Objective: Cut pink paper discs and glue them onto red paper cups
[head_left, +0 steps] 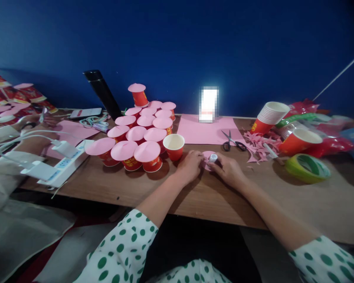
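A small pink paper disc [205, 164] lies on the wooden table between my two hands. My left hand [191, 166] pinches its left edge with bent fingers. In my right hand [230, 169] is a white glue stick [212, 158], its end over the disc; whether it touches the paper I cannot tell. Just left of my left hand stands an uncovered red paper cup [174, 147]. Beyond it are several red cups topped with pink discs [147, 151]. Black-handled scissors [231, 142] lie behind my right hand.
A pink sheet [191, 129] lies under a bright phone [208, 104]. To the right are paper scraps [261, 147], stacked cups [268, 116] and a tape roll [308, 169]. At left are a power strip [67, 165], a black bottle [103, 92] and another person's hands [39, 122].
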### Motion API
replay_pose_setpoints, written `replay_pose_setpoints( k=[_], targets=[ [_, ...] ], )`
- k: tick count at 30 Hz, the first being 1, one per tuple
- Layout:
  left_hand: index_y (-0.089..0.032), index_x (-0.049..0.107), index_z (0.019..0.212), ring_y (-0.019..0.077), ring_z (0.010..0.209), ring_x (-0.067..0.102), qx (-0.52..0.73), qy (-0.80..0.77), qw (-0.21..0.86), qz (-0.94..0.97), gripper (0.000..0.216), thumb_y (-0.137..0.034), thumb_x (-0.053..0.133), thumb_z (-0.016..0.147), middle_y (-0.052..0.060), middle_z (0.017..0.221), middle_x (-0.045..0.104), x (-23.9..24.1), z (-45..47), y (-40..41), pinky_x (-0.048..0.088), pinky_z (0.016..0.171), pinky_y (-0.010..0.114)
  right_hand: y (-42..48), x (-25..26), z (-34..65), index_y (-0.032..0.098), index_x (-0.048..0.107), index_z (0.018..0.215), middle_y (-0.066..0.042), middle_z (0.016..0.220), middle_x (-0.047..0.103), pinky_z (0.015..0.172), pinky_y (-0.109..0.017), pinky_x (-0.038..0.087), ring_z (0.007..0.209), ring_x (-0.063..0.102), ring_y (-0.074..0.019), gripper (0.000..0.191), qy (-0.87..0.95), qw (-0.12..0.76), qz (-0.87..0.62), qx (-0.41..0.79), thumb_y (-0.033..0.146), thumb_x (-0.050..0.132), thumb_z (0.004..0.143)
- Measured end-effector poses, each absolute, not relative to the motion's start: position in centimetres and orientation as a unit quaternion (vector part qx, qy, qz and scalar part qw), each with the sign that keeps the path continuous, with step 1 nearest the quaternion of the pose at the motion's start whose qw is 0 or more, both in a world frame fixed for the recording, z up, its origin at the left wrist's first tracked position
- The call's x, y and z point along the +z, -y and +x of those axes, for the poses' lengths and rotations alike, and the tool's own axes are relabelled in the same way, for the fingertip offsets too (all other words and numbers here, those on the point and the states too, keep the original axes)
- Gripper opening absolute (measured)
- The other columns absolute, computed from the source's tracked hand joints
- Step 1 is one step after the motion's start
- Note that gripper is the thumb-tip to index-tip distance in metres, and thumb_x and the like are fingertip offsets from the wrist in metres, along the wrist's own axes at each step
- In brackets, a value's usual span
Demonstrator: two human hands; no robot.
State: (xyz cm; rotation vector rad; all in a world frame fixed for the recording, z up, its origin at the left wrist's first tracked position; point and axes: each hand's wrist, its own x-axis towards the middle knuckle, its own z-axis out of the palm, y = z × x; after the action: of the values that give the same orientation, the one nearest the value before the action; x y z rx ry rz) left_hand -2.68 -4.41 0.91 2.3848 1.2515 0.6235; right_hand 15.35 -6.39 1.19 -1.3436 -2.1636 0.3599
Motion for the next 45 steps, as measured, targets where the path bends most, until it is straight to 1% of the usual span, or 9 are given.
replay_pose_setpoints(
  k=[5, 12, 16, 20, 22, 26, 31, 40, 45],
  targets=[
    [-0.020, 0.067, 0.107, 0.0223, 0.109, 0.051, 0.217, -0.448, 0.181, 0.848, 0.029, -0.016, 0.049, 0.085, 0.007, 0.114, 0.062, 0.43, -2.64, 4.12, 0.044, 0.096, 0.035, 6.32, 1.10, 15.33, 0.020, 0.059, 0.110, -0.010, 0.099, 0.070, 0.074, -0.032, 0.044, 0.087, 0.064, -0.0260, 0.031, 0.812, 0.286, -0.489, 0.140, 0.040, 0.046, 0.091],
    [-0.020, 0.068, 0.106, 0.0222, 0.107, 0.051, 0.211, -0.446, 0.176, 0.851, 0.029, -0.015, 0.048, 0.085, 0.007, 0.115, 0.062, 0.75, -2.74, 4.28, 0.045, 0.094, 0.035, 6.42, 1.27, 15.10, 0.020, 0.061, 0.106, -0.009, 0.094, 0.070, 0.070, -0.030, 0.044, 0.080, 0.064, -0.0237, 0.028, 0.812, 0.281, -0.492, 0.138, 0.038, 0.047, 0.090],
    [-0.021, 0.068, 0.106, 0.0214, 0.107, 0.051, 0.223, -0.439, 0.170, 0.854, 0.029, -0.017, 0.046, 0.087, 0.005, 0.114, 0.063, 0.50, -2.73, 4.27, 0.044, 0.094, 0.034, 6.62, 1.44, 15.46, 0.019, 0.063, 0.087, -0.006, 0.079, 0.069, 0.064, -0.028, 0.043, 0.068, 0.062, -0.0206, 0.027, 0.779, 0.329, -0.507, 0.166, 0.039, 0.046, 0.089],
    [-0.023, 0.069, 0.104, 0.0205, 0.108, 0.051, 0.238, -0.442, 0.171, 0.848, 0.028, -0.017, 0.047, 0.087, 0.004, 0.113, 0.063, -0.05, -2.74, 4.04, 0.045, 0.095, 0.033, 6.69, 1.73, 15.90, 0.020, 0.058, 0.067, -0.003, 0.064, 0.065, 0.062, -0.027, 0.044, 0.062, 0.059, -0.0178, 0.040, 0.705, 0.423, -0.528, 0.215, 0.043, 0.038, 0.092],
    [-0.023, 0.068, 0.105, 0.0203, 0.108, 0.051, 0.240, -0.441, 0.174, 0.847, 0.029, -0.015, 0.048, 0.086, 0.004, 0.113, 0.063, -0.12, -2.78, 4.00, 0.045, 0.094, 0.033, 6.72, 1.82, 15.85, 0.020, 0.060, 0.073, -0.004, 0.069, 0.067, 0.064, -0.027, 0.045, 0.066, 0.061, -0.0185, 0.037, 0.710, 0.421, -0.522, 0.216, 0.044, 0.040, 0.092],
    [-0.023, 0.067, 0.106, 0.0212, 0.108, 0.050, 0.230, -0.443, 0.173, 0.849, 0.031, -0.012, 0.049, 0.083, 0.005, 0.114, 0.062, 0.25, -2.85, 4.17, 0.045, 0.094, 0.034, 6.76, 1.57, 15.41, 0.019, 0.060, 0.090, -0.006, 0.077, 0.068, 0.064, -0.028, 0.043, 0.067, 0.060, -0.0200, 0.027, 0.768, 0.348, -0.515, 0.154, 0.042, 0.045, 0.089],
    [-0.021, 0.068, 0.106, 0.0216, 0.108, 0.051, 0.222, -0.448, 0.173, 0.849, 0.032, -0.011, 0.048, 0.083, 0.006, 0.114, 0.063, 0.75, -2.75, 4.42, 0.045, 0.094, 0.033, 6.51, 1.10, 15.24, 0.019, 0.059, 0.094, -0.007, 0.077, 0.067, 0.061, -0.026, 0.039, 0.066, 0.060, -0.0204, 0.024, 0.797, 0.291, -0.517, 0.113, 0.039, 0.046, 0.089],
    [-0.022, 0.068, 0.107, 0.0221, 0.107, 0.052, 0.223, -0.442, 0.147, 0.856, 0.030, -0.017, 0.048, 0.086, 0.005, 0.113, 0.063, 0.40, -2.73, 4.22, 0.045, 0.093, 0.033, 6.57, 1.62, 15.29, 0.020, 0.056, 0.082, -0.002, 0.069, 0.063, 0.058, -0.025, 0.037, 0.061, 0.053, -0.0166, 0.020, 0.789, 0.306, -0.508, 0.161, 0.037, 0.047, 0.087],
    [-0.021, 0.068, 0.105, 0.0209, 0.107, 0.052, 0.234, -0.440, 0.159, 0.852, 0.029, -0.016, 0.046, 0.087, 0.006, 0.113, 0.063, 0.37, -2.65, 4.23, 0.045, 0.094, 0.033, 6.09, 1.33, 15.79, 0.021, 0.052, 0.073, -0.001, 0.067, 0.062, 0.059, -0.025, 0.043, 0.062, 0.056, -0.0161, 0.029, 0.707, 0.395, -0.500, 0.308, 0.044, 0.045, 0.088]
  ],
)
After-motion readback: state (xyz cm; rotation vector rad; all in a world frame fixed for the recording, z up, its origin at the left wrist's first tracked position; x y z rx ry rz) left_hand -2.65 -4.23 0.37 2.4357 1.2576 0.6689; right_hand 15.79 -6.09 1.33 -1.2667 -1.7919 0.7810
